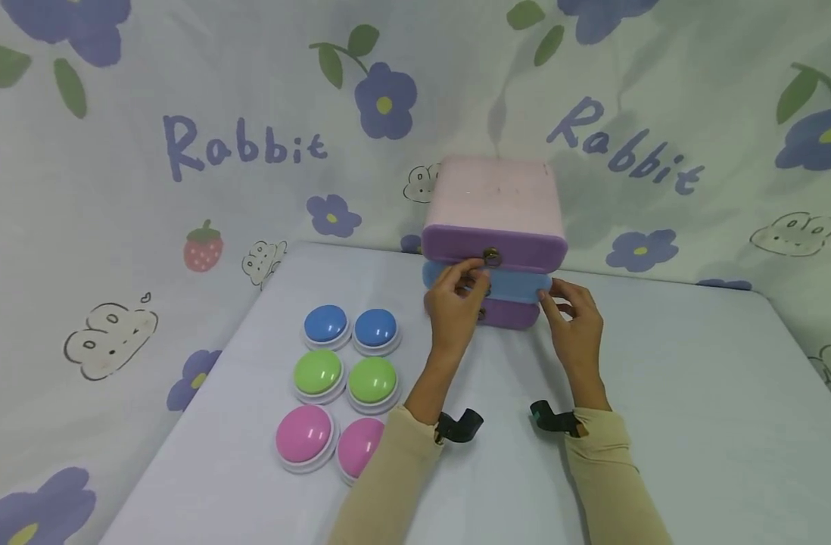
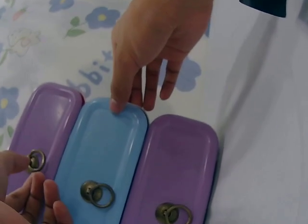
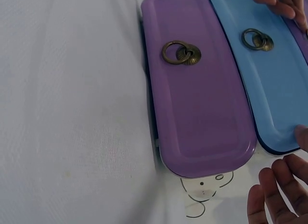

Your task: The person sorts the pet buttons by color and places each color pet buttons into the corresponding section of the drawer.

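Observation:
A small cabinet (image 1: pixel 497 193) with a pale pink top has three stacked drawers, each with a brass ring pull. The top purple drawer (image 1: pixel 449 244) and bottom purple drawer (image 3: pixel 207 103) sit above and below the blue drawer (image 2: pixel 113 142). My left hand (image 1: pixel 454 306) reaches up to the top drawer, its fingertips at that drawer's ring pull (image 2: pixel 36 160). With my right hand (image 1: pixel 576 327) I hold the right end of the blue drawer, thumb (image 2: pixel 116 106) on its front and fingers by its edge. The fingers' contact behind that edge is partly hidden.
Left of the arms stand round push buttons in pairs: blue (image 1: pixel 325 323), green (image 1: pixel 318 372) and pink (image 1: pixel 303 434). My left sleeve (image 1: pixel 391 477) covers part of one pink button. Patterned cloth (image 1: pixel 252 204) hangs behind the white table (image 1: pixel 695 424).

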A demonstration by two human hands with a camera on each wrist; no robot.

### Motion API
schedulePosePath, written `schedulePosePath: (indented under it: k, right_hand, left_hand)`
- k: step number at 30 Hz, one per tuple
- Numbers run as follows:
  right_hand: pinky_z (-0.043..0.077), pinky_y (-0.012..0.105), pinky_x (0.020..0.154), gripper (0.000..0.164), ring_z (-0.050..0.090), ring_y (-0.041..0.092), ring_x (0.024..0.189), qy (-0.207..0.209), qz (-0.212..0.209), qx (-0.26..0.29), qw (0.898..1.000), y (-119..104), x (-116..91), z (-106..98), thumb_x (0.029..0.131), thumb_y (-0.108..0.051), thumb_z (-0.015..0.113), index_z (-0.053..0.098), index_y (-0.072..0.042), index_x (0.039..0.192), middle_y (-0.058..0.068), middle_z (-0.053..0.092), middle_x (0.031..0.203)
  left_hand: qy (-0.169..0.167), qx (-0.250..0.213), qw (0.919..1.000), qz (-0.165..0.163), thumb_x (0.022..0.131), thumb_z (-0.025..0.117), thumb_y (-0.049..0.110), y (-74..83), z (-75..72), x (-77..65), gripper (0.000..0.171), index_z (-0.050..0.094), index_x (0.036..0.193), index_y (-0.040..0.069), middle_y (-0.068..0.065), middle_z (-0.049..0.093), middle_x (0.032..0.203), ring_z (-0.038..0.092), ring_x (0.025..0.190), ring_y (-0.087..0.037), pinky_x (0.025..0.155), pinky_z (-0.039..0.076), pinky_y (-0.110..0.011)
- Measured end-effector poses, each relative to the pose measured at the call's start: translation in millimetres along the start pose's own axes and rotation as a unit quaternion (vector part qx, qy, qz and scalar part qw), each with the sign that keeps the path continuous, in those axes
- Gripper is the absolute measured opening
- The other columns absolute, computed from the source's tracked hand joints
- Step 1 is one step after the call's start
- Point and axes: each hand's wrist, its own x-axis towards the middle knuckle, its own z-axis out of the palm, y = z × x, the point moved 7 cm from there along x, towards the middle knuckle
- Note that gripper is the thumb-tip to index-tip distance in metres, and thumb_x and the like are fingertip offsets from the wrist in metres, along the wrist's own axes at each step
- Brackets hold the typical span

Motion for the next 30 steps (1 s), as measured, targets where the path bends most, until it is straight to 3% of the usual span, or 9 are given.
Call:
schedulePosePath:
  k: [7,14,21,24,30]
  right_hand:
    - [0.049,0.023,0.087,0.033,0.059,0.017,0.108,-0.008,0.006,-0.002,1.000,6.9,2.7,-0.3,0.094,-0.018,0.072,0.069,-0.006,0.125,0.006,0.063,0.118]
    - [0.048,0.019,0.084,0.037,0.060,0.025,0.108,-0.016,-0.002,-0.002,1.000,7.5,3.3,-1.4,0.092,-0.011,0.073,0.067,-0.002,0.127,0.012,0.062,0.119]
    - [0.048,0.015,0.084,0.034,0.060,0.013,0.103,-0.032,0.032,-0.026,0.999,12.2,-1.6,-9.2,0.091,-0.015,0.075,0.071,-0.007,0.124,0.005,0.068,0.113]
    - [0.047,0.016,0.084,0.032,0.059,0.010,0.101,-0.028,0.034,-0.037,0.998,11.8,0.1,-12.0,0.091,-0.015,0.076,0.073,-0.008,0.122,0.003,0.070,0.110]
    - [0.047,0.019,0.085,0.031,0.058,0.009,0.100,-0.031,0.029,-0.029,0.999,7.9,7.2,-9.0,0.092,-0.017,0.075,0.073,-0.007,0.121,0.003,0.069,0.109]
  left_hand:
    - [0.013,-0.029,0.9988,-0.037,0.094,0.072,0.028,-2.9,2.9,4.9,0.025,0.073,0.107,0.006,-0.001,0.067,0.096,0.062,0.088,-0.015,0.082,0.051,-0.030]
    - [0.024,-0.054,0.9954,-0.075,0.092,0.074,0.028,-13.0,0.1,6.0,0.023,0.076,0.102,0.008,-0.002,0.069,0.090,0.063,0.083,-0.016,0.072,0.051,-0.028]
    - [0.013,-0.070,0.9914,-0.110,0.092,0.075,0.024,-18.7,3.4,-3.3,0.023,0.075,0.104,0.005,-0.006,0.068,0.091,0.062,0.082,-0.015,0.071,0.050,-0.023]
    - [0.011,-0.070,0.9916,-0.108,0.093,0.073,0.018,-12.2,3.4,-4.2,0.021,0.074,0.106,0.001,-0.011,0.069,0.092,0.062,0.082,-0.015,0.072,0.049,-0.023]
    - [0.014,-0.059,0.9954,-0.073,0.093,0.070,0.008,23.5,-5.5,-3.8,0.018,0.072,0.102,-0.007,-0.019,0.069,0.090,0.062,0.079,-0.019,0.071,0.049,-0.022]
